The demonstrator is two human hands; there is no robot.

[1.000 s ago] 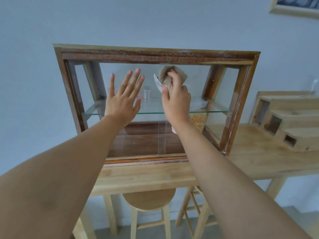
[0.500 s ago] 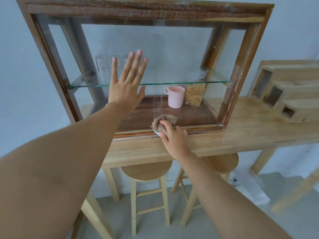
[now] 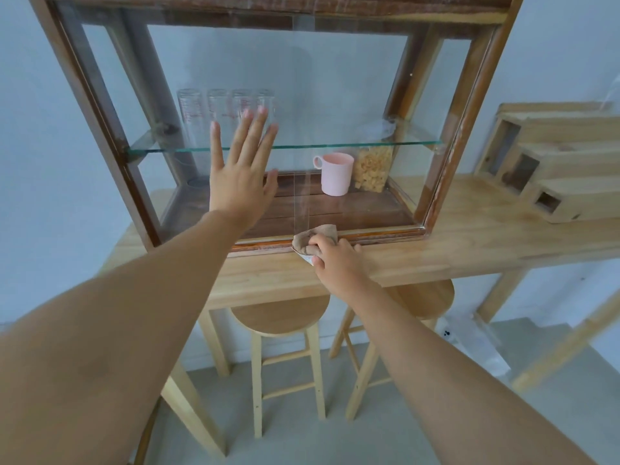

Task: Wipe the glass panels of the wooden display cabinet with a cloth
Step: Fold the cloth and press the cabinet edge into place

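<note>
Head view, lower centre: right hand (image 3: 335, 260) clamped on crumpled beige cloth (image 3: 315, 237) at the glass-fronted wooden display cabinet (image 3: 100, 105)'s bottom rail — left hand (image 3: 242, 172) splayed flat on glass — next stroke likely upward.

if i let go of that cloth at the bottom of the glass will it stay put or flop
Probably flops. The cloth is bunched and creased under the right hand, so it looks soft, not stiff. It seems light, and it sits at the cabinet's bottom rail just above the table, so it would likely drop there and not roll.
</note>
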